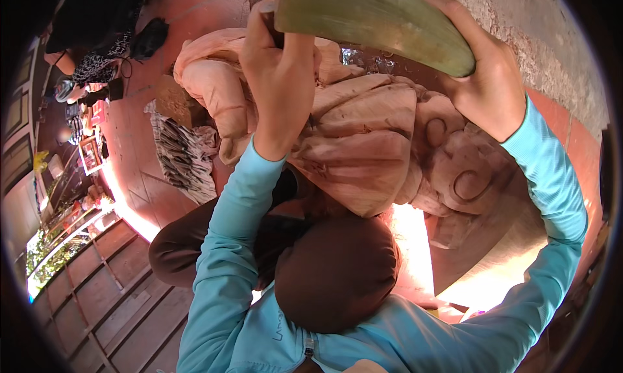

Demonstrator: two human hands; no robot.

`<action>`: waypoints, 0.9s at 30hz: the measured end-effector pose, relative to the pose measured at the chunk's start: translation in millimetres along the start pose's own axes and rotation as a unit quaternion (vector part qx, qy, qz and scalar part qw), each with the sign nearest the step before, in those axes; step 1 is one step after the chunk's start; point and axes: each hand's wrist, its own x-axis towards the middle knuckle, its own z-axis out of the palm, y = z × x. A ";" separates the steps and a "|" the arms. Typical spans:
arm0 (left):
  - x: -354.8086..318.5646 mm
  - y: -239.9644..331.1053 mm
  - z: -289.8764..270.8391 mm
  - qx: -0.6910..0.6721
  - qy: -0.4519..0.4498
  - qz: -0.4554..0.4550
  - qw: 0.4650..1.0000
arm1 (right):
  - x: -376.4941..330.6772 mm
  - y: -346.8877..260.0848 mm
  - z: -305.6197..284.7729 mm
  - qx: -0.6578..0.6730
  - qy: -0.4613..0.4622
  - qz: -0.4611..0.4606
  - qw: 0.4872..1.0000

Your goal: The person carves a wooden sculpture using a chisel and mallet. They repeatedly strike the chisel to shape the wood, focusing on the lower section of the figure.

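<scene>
Raised close to the head camera is a long, smooth green block [373, 19], curved along its edge and rounded at its right end. My left hand [279, 81] is closed around its left end, where a dark part shows beside the fingers. At the rounded end, my right hand [490, 74] grips the block, thumb along the upper edge. Beneath both hands lies a large carved wooden figure [363, 136] with deep folds and rounded swirls. The block hides part of the figure's far side.
A crumpled striped cloth [185, 152] lies left of the carving on the red tiled floor [133, 123]. My bent knee [337, 272] is close to its near side. A rough wall [551, 48] rises at far right; a metal-framed panel [110, 301] is at lower left.
</scene>
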 end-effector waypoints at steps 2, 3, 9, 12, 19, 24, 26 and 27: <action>2.0 -1.7 0.4 -0.008 0.014 -0.012 1.000 | 1.7 -4.0 -9.7 0.002 -0.038 0.016 0.999; 3.5 -5.1 -0.1 -0.038 0.014 -0.021 0.999 | 2.8 -6.8 -12.8 -0.003 -0.049 0.019 0.999; 7.5 -11.9 2.7 -0.094 0.017 -0.058 0.994 | 6.1 11.9 -1.9 0.037 -0.002 0.024 0.999; 5.2 -5.9 10.1 -0.089 -0.005 -0.062 0.994 | 10.8 -2.0 -5.5 0.031 0.009 0.052 0.998; 3.5 6.0 -8.6 -0.232 0.075 -0.008 0.970 | 6.7 6.7 -7.2 -0.018 0.002 0.058 0.998; -2.3 15.0 -25.6 -0.169 0.045 -0.047 0.984 | -3.1 24.5 7.7 0.006 0.074 0.018 0.997; -3.1 11.1 -29.1 -0.170 0.021 -0.042 0.984 | -3.2 22.1 9.3 0.006 0.067 0.016 0.998; -3.2 8.7 -30.2 -0.172 0.009 -0.039 0.984 | -3.0 21.7 9.6 0.000 0.067 0.015 0.998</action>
